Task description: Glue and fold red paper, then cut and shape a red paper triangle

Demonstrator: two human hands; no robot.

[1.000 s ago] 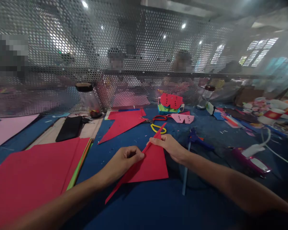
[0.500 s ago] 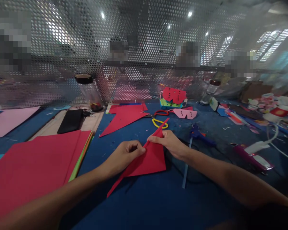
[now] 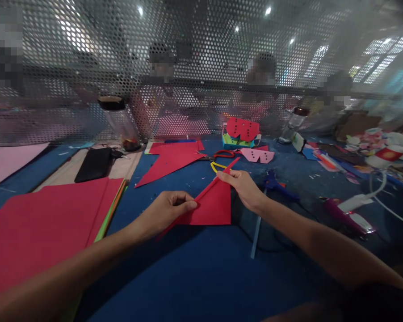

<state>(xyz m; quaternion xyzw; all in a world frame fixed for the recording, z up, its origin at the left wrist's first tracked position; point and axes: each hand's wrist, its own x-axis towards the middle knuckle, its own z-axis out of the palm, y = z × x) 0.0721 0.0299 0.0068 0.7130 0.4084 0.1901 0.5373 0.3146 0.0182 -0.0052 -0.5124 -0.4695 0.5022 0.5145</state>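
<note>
A sheet of red paper (image 3: pixel 212 206) is held up over the blue table, its long slanting edge rolled or folded into a narrow strip. My left hand (image 3: pixel 174 208) pinches that strip near its lower left part, thumb on top. Higher up the same edge, my right hand (image 3: pixel 243 185) grips it between thumb and fingers. Just behind the paper lie scissors (image 3: pixel 224 154) with red and yellow handles, partly covered by it. A cut red paper piece (image 3: pixel 171 163) rests beyond my left hand.
Red sheets (image 3: pixel 50 223) are stacked at left beside a black phone-like case (image 3: pixel 94 164). A blue glue gun (image 3: pixel 278 185), a glue stick (image 3: pixel 256 237) and a purple-and-white tool (image 3: pixel 350 217) lie right. Jars (image 3: pixel 123 125) stand before a perforated metal screen (image 3: pixel 201 58).
Both hands have slid apart a little along the folded edge, the left one down and leftward. The paper has tilted and its lower edge has risen, now nearly level.
</note>
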